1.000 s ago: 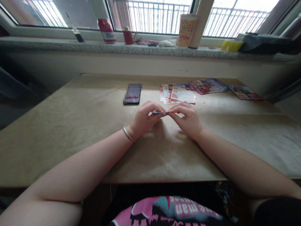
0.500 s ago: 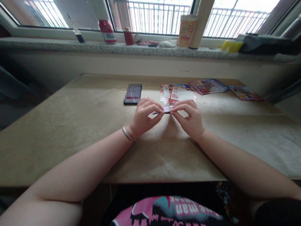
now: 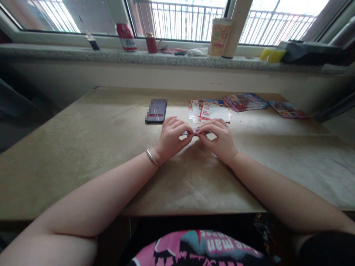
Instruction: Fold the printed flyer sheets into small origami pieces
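Both of my hands meet over the middle of the brown table (image 3: 83,147). My left hand (image 3: 173,137), with a silver bangle on its wrist, pinches one end of a small folded piece of printed paper (image 3: 196,130). My right hand (image 3: 219,139) pinches the other end. The paper is held just above the tabletop and is mostly hidden by my fingers.
A dark phone (image 3: 156,111) lies beyond my left hand. Printed leaflets (image 3: 212,110), a stack of booklets (image 3: 244,101) and another booklet (image 3: 288,109) lie at the far right. On the windowsill stand a red can (image 3: 126,36), a small red jar (image 3: 151,42) and a paper cup (image 3: 219,36).
Both hands have shifted slightly away from me and worked the small paper between the fingertips; it showed whiter half a second ago and is now more covered.
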`<state>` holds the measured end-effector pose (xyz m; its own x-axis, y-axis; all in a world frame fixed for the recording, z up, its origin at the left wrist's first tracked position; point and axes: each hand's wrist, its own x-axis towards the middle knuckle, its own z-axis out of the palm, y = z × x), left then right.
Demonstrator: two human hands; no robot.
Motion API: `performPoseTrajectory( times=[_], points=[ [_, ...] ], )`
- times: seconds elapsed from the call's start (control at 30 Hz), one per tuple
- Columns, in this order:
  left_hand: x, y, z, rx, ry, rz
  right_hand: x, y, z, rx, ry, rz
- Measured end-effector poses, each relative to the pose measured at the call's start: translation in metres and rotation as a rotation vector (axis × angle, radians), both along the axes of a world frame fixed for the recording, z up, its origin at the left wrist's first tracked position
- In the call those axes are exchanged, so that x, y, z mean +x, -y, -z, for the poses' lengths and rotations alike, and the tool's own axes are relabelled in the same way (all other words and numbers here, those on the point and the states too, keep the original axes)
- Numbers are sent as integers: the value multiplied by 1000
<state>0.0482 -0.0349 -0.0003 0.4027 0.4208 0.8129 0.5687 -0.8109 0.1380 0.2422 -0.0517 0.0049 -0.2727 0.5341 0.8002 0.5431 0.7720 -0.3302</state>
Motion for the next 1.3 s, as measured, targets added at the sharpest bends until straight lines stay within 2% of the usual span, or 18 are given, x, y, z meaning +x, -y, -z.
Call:
performPoseTrajectory(
  times=[0.57, 0.97, 1.3],
  points=[
    [-1, 2, -1, -19, -57, 47, 0, 0, 0, -36, 52, -19],
    [0, 1, -2, 28, -37, 63, 2, -3, 1, -7, 92, 37],
    [0, 1, -2, -5, -49, 51, 6, -4, 2, 5, 128, 65]
  ],
)
